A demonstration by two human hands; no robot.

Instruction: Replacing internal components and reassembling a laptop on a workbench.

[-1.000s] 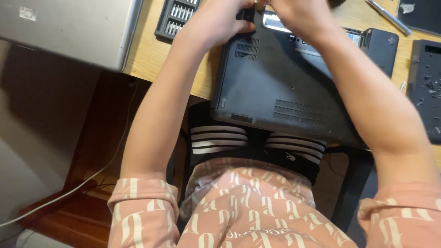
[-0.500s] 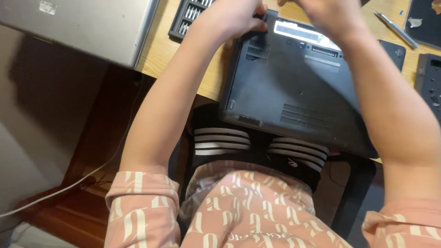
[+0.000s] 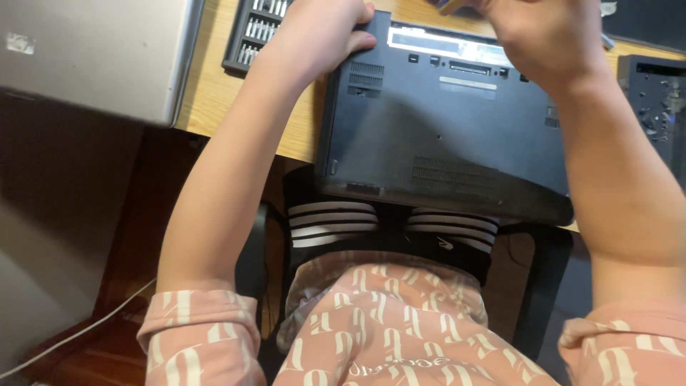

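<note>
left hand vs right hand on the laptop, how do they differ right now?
The left hand grips the far left corner of the upturned black laptop, thumb on its underside; the right hand hovers as a fist above the far edge. The left hand holds only the laptop; the right hand seems to pinch a small tool, mostly cut off by the frame. Both reach from pink patterned sleeves.

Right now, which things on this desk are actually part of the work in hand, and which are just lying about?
In use:
- upturned black laptop, overhanging the wooden desk edge
- left hand, gripping its far left corner
- right hand, over its far edge
- screwdriver bit tray, beside the left hand

Lying about:
- silver case, far left
- black part, far right
</note>
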